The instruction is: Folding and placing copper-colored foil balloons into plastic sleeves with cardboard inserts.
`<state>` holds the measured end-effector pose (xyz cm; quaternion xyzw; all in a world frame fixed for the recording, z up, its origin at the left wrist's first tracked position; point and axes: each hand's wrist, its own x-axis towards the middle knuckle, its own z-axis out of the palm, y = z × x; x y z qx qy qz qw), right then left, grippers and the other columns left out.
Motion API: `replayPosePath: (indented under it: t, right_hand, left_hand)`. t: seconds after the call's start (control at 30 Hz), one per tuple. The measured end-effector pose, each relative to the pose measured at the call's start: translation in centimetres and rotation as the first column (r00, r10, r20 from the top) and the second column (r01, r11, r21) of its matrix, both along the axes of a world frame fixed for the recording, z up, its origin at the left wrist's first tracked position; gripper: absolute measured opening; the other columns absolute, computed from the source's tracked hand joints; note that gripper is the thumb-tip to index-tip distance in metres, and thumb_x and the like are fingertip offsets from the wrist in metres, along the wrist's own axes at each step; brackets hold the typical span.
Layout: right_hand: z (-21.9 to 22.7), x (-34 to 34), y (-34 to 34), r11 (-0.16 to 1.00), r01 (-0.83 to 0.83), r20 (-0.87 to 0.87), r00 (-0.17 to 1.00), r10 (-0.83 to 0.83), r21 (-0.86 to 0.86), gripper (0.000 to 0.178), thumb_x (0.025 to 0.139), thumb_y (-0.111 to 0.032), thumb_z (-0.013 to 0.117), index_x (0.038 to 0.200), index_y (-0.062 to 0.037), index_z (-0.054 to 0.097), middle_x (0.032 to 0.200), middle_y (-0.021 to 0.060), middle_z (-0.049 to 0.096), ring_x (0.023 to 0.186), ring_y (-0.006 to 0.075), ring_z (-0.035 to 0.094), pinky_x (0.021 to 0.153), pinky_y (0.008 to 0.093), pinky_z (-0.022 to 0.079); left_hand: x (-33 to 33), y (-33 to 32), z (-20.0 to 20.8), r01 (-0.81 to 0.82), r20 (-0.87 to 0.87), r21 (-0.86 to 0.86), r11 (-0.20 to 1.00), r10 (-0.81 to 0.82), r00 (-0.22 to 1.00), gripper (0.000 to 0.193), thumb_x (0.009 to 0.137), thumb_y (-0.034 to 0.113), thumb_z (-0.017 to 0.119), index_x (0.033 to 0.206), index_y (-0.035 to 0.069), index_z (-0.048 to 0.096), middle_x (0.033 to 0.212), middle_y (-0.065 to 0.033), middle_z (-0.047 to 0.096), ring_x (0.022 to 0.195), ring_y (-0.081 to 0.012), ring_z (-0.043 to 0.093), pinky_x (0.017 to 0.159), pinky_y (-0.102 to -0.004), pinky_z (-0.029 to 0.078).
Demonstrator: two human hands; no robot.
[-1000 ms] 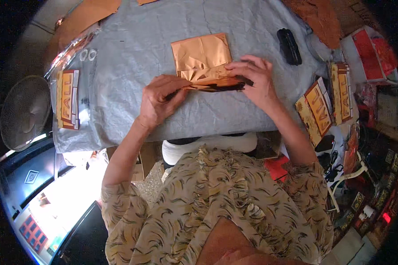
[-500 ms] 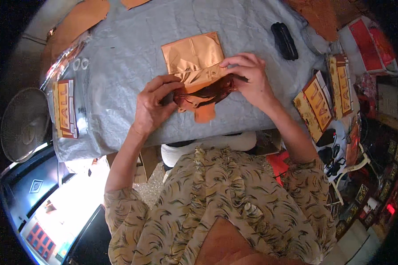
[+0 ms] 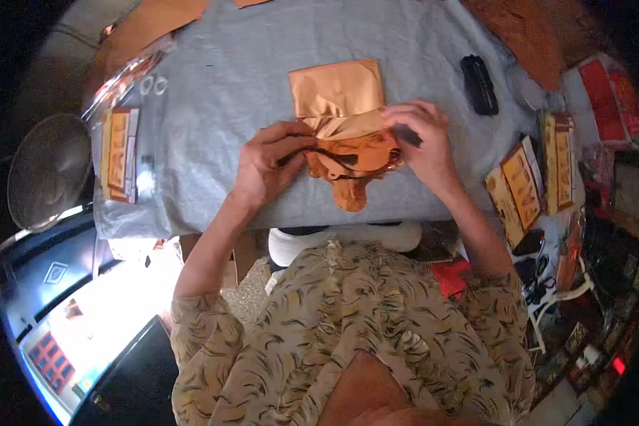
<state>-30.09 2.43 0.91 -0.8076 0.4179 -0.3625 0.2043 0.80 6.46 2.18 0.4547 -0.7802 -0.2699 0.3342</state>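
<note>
A copper-coloured shiny foil piece (image 3: 339, 85), which looks like a flat foil balloon, lies on the grey-covered table in front of me. Its far part is a smooth folded rectangle. The near part (image 3: 366, 151) is crumpled and shows dark bands, with a narrow rounded tab (image 3: 350, 194) pointing toward me. My left hand (image 3: 271, 157) pinches the foil's left edge between thumb and fingers. At the right edge, my right hand (image 3: 424, 138) is closed on the foil with the thumb beneath, its fingertips partly hidden.
A black case (image 3: 480, 85) lies at the far right of the table (image 3: 220, 121). Yellow-and-white printed packs stand at the left (image 3: 119, 156) and right (image 3: 515, 190). Two pale rings (image 3: 154, 86) sit at the upper left. A round fan (image 3: 48, 170) stands beyond the left edge.
The crumpled near part of the foil is spread flatter, showing more copper surface and less dark fold. The whole view has shifted slightly; both hands stay on the foil's edges.
</note>
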Motion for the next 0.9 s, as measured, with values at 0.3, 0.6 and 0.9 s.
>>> replayPosePath:
  t: [0.3,0.6,0.9]
  right_hand:
    - [0.4,0.3,0.3,0.999,0.03,-0.07,0.997,-0.031,-0.011,0.028,0.069,0.006,0.076,0.093,-0.0079,0.072,0.113,-0.0016,0.073,0.111,0.0237,0.062,0.099,0.0393,0.043]
    - [0.6,0.4,0.3,0.995,0.092,-0.116,0.989,-0.088,0.034,0.023,0.069,0.001,0.077,0.091,-0.0039,0.071,0.115,0.0034,0.068,0.108,0.0265,0.06,0.098,0.0408,0.042]
    - [0.9,1.2,0.6,0.982,0.166,-0.109,0.982,-0.156,0.094,0.014,0.08,-0.007,0.079,0.088,-0.001,0.069,0.113,0.006,0.068,0.109,0.028,0.058,0.098,0.0419,0.042]
  left_hand:
    - [0.1,0.0,0.6,-0.013,-0.036,0.032,0.999,0.014,0.999,0.031,0.076,-0.005,0.076,0.106,0.003,0.075,0.116,-0.0098,0.073,0.107,-0.0292,0.072,0.09,-0.0366,0.06]
    - [-0.4,-0.1,0.0,-0.066,-0.088,0.046,0.997,0.069,0.994,0.02,0.083,-0.001,0.078,0.103,0.0,0.076,0.113,-0.0115,0.073,0.101,-0.028,0.073,0.085,-0.0349,0.06]
    - [-1.4,0.2,0.9,-0.205,-0.074,0.051,0.977,0.209,0.975,0.012,0.087,0.005,0.08,0.096,-0.002,0.077,0.105,-0.0132,0.072,0.094,-0.0272,0.071,0.081,-0.0351,0.058]
